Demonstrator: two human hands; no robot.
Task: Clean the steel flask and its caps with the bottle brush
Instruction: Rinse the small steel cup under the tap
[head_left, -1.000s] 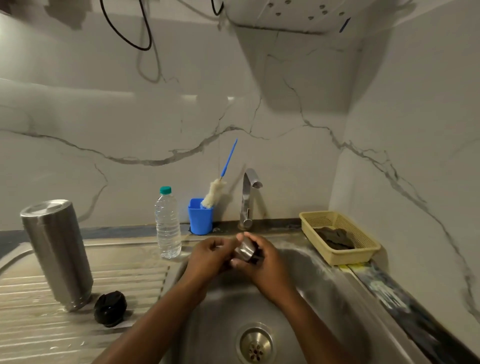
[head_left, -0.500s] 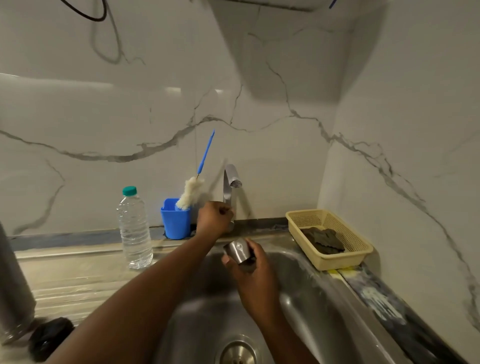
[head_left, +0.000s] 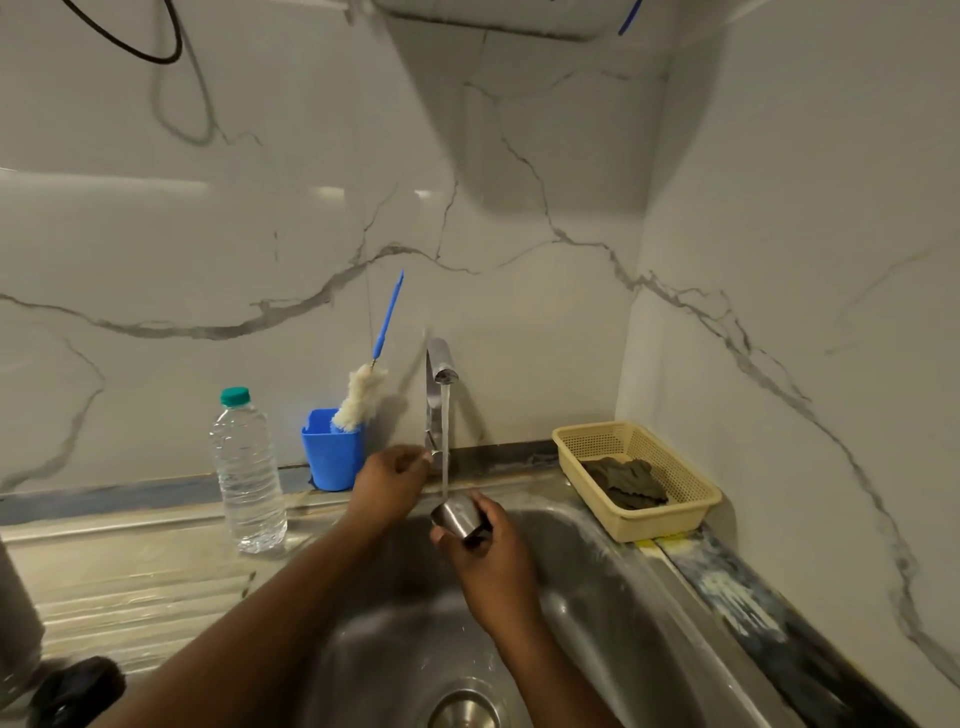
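Note:
My right hand (head_left: 488, 561) grips a small steel cap (head_left: 460, 517) over the sink basin, directly under a stream of water from the tap (head_left: 440, 374). My left hand (head_left: 392, 480) holds the tap's lever at its base. The bottle brush (head_left: 363, 392), white head and blue handle, stands in a blue cup (head_left: 332, 452) left of the tap. The steel flask (head_left: 15, 623) shows only as a sliver at the left edge on the draining board. A black cap (head_left: 78, 691) lies in front of it.
A clear plastic water bottle (head_left: 249, 473) with a green cap stands on the draining board. A cream plastic basket (head_left: 670, 525) holding a dark cloth sits right of the sink (head_left: 623, 597). The drain (head_left: 465, 712) lies at the bottom. Marble walls close in behind and on the right.
My left hand left the cap, went to the tap lever, and water now runs. My right hand keeps the cap, now under the stream. The view shifted right, pushing the flask to the edge.

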